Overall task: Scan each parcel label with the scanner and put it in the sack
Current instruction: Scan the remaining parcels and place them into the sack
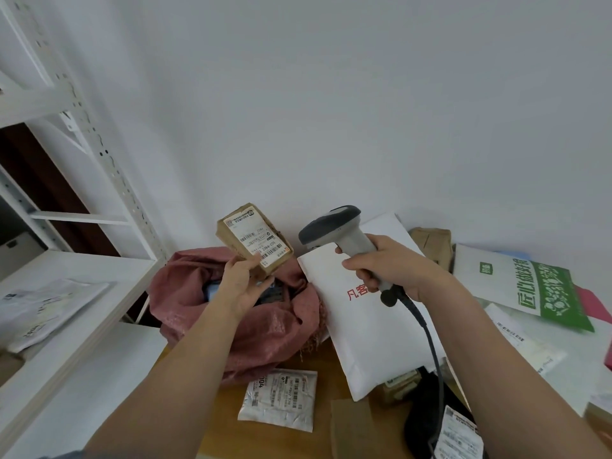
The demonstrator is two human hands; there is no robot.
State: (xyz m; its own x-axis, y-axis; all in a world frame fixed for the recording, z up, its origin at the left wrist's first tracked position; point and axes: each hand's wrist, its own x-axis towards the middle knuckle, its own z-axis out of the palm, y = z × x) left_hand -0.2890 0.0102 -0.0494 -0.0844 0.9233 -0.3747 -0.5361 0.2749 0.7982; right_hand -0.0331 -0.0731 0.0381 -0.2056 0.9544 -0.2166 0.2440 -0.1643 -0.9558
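Here, a small brown parcel (255,241) is held up by the left hand (243,286), the grip closed on its lower end, label turned toward the scanner (344,240). The scanner handle is wrapped fully by the right hand (394,266), its head aimed at the label from just beside it. Below the parcel, the open red sack (265,329) is seen at the worktop's (324,366) far left edge. A large white mailer (364,339) is propped beside the sack, and a small labelled packet (280,400) lies flat in front of it.
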